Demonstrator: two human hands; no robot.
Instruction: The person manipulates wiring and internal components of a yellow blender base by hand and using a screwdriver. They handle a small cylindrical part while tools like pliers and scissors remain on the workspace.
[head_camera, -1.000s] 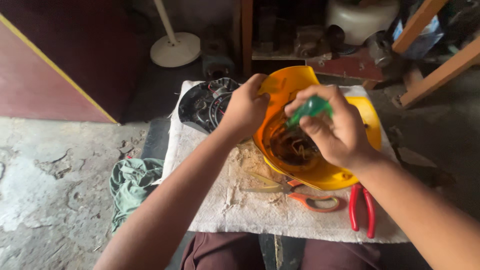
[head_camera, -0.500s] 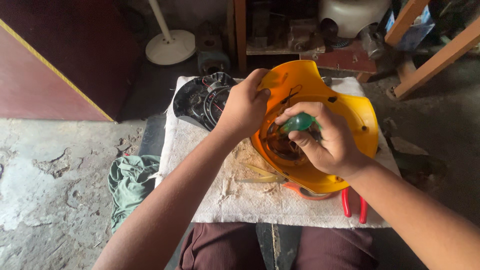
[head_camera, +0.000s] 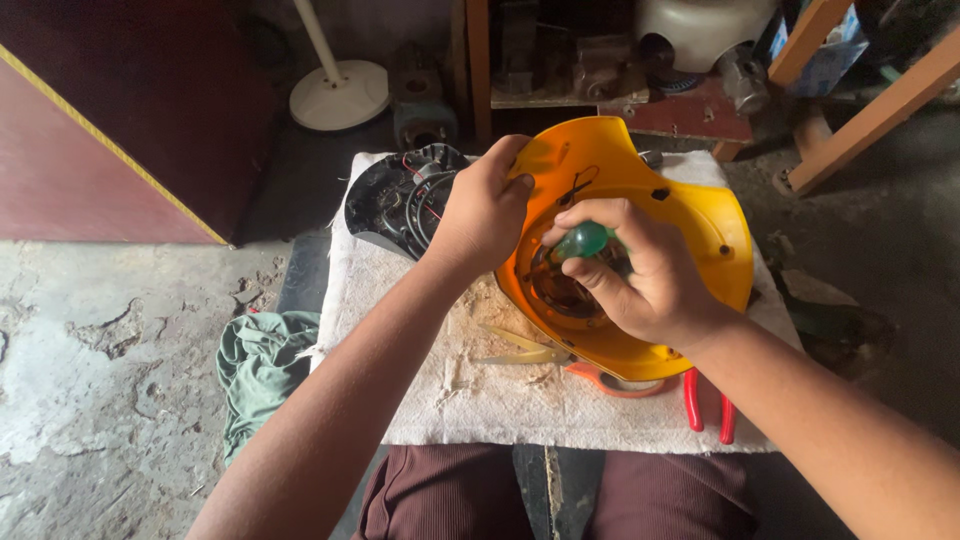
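Yellow moulded plastic made up the housing, a broad, dished shell that lay open side up on the white cloth, towards its far right corner and reaching over the right edge. It looked light and fairly stiff, though the thin rim would probably flex if squeezed, and the smooth surface could slip under a loose grip. The left hand clamped the rim at the shell's left side, fingers curled over the edge, which seemed the sensible place to steady it. The right hand was closed around the green handle of a screwdriver, its shaft pointing down into the dark round recess at the shell's centre; the tip could not be seen. A black motor part with wires sat at the cloth's far left corner. Red-handled pliers and orange-handled scissors lay near the front edge, partly under the shell.
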